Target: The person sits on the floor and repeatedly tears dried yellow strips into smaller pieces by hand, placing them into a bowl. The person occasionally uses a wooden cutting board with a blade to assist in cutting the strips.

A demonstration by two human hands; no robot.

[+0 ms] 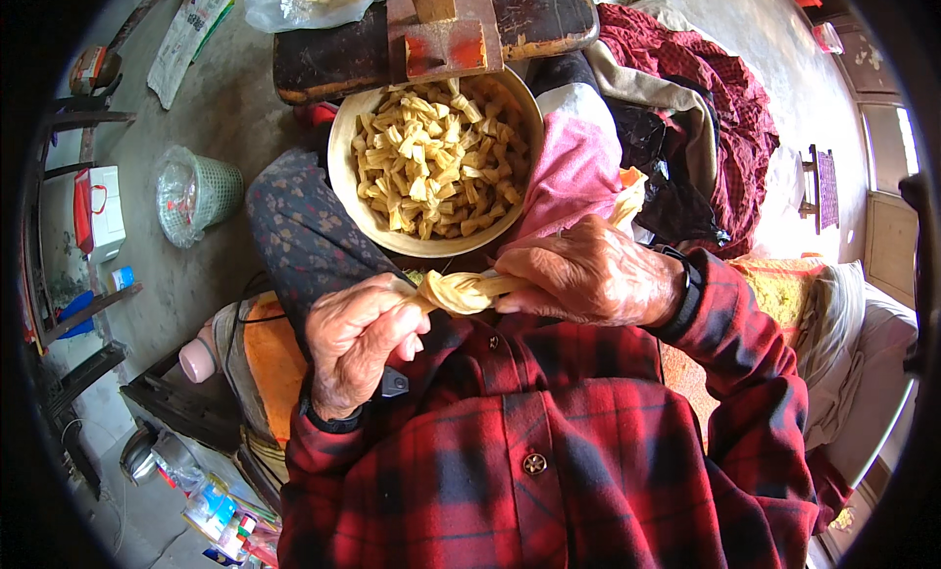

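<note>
A pale yellow knotted strip (457, 292), perhaps of bean curd skin, is stretched level between my two hands above my lap. My left hand (364, 341) pinches one end with thumb and fingers. The other end is gripped by my right hand (588, 275), whose fingertips are partly hidden beneath it. Just beyond the hands, a wide round metal basin (342, 157) sits between my knees, holding many similar knotted pieces (430, 157).
A dark wooden bench (331, 54) with a wooden fixture (448, 47) overhangs the basin's far edge. On it lies a clear plastic bag (316, 10). A green mesh wastebasket (217, 190) stands at left. Checked red cloth (728, 128) is heaped at right.
</note>
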